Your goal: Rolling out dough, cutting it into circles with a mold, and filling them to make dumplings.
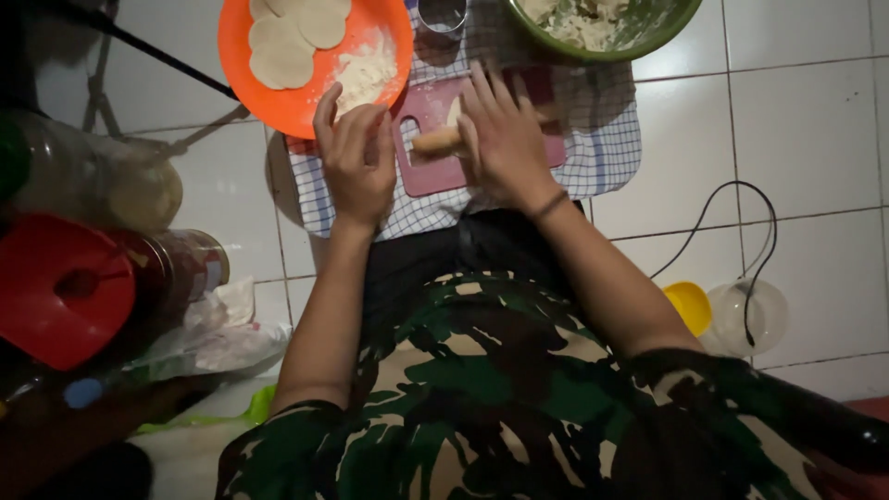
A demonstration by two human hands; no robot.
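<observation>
Both hands lie palm-down on a wooden rolling pin (pixel 437 141), and the pin's long axis runs crosswise, from one hand to the other, at right angles to the forearms. Largest under it all is the checked cloth (pixel 602 139), spread on the tiled floor (pixel 815 120) and reaching out past the right hand. On the cloth sits a pink board (pixel 428 174), directly beneath both palms — the pin rests across it.

Beyond the left fingertips is an orange plate (pixel 243 69) with flat dough rounds (pixel 282 51) and a patch of loose flour; beyond the right fingertips, a green bowl (pixel 648 44) of dough. Between the two, a small metal ring cutter (pixel 442 14).

The right hand (pixel 505 139) covers the greater part of the pin, fingers spread wide and flat, wrist raised, forearm angling in from the right. The left hand (pixel 356 157) is flat too, fingers close together, pressing near the pin's left end, its fingertips just touching the plate's rim. Neither hand curls around the pin — they press, not grip. Only the short stretch between the hands shows; a sliver of pale dough (pixel 454 111) peeks from under the right hand.
</observation>
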